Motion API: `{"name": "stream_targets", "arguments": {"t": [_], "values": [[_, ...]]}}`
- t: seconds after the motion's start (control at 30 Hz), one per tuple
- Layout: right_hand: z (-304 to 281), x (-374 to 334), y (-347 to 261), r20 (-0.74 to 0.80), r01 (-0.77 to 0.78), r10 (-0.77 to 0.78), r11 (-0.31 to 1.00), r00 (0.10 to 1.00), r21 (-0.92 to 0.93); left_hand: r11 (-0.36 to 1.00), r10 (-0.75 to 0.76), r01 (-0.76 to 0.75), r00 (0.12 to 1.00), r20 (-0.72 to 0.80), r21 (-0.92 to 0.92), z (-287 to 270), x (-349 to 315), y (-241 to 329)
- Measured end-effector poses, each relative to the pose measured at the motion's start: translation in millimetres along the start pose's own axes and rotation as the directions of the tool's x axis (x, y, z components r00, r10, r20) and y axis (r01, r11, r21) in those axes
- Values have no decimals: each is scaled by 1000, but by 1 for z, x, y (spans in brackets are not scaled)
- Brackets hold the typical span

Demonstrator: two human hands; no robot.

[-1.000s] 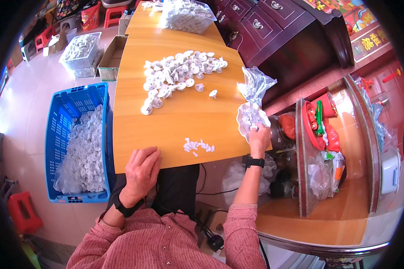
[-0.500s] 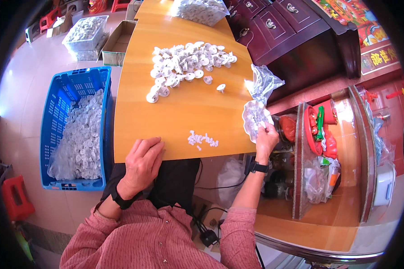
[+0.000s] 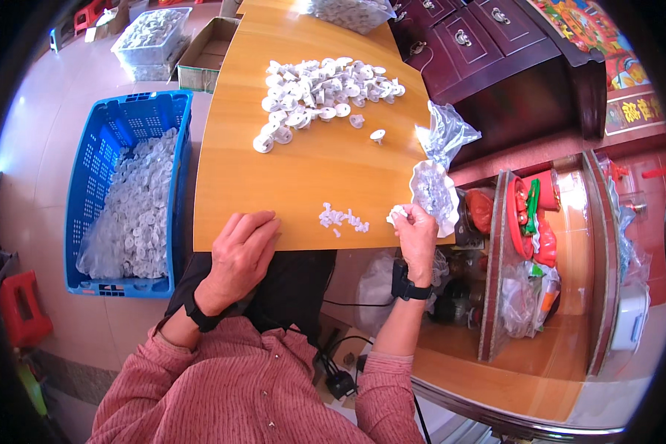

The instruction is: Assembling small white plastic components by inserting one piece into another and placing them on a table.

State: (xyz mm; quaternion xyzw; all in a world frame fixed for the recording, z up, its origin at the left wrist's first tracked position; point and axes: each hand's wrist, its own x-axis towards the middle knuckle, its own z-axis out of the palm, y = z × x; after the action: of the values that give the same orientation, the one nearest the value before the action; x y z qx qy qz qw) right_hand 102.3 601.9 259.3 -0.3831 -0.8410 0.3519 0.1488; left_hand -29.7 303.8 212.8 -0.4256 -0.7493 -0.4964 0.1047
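My left hand [image 3: 242, 253] lies at the table's near edge, fingers stretched out and holding nothing. Between the fingertips of my right hand [image 3: 416, 235] are some small white plastic pieces [image 3: 397, 212], pinched just above the table near its front right corner. Beside that hand stands a white scalloped dish [image 3: 416, 194] with more small pale pieces in it. A little cluster of small white plastic pieces [image 3: 333, 216] lies on the wood between my hands. Farther back spreads a heap of white round-headed plastic parts [image 3: 322, 92], with a single part [image 3: 377, 135] apart from it.
A clear plastic bag [image 3: 445, 137] touches the dish's far side. Left of the table [image 3: 274, 177], a blue crate [image 3: 183, 185] holds many white parts. A clear bin [image 3: 370, 15] stands at the table's far end. Dark drawers [image 3: 488, 55] and a low shelf [image 3: 496, 266] flank the right.
My right hand has come left out of the dish, bringing small white pieces over the table. The left hand stays at the table edge. The whole view has shifted slightly.
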Motion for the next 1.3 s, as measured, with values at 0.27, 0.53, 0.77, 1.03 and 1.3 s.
{"name": "stream_targets", "arguments": {"t": [0.27,0.53,0.77,1.03,1.3], "values": [[-13,0,16,-95,35,-55,978,994,-207,1000,3,-3,1000,-13,-1,1,-1,-1],[-24,-5,13,-167,-22,-7,985,986,-171,1000,-4,4,1000,-12,-3,1,-1,-1],[-28,-9,24,-118,-81,60,980,991,-182,1000,0,0,1000,-2,1,1,0,0],[-20,-16,14,-89,-119,117,993,989,-16,1000,3,-3,1000,-11,-2,2,0,-1],[-8,-13,-4,-54,-89,87,995,995,-40,1000,-3,3,1000,5,-8,0,0,0]]}}
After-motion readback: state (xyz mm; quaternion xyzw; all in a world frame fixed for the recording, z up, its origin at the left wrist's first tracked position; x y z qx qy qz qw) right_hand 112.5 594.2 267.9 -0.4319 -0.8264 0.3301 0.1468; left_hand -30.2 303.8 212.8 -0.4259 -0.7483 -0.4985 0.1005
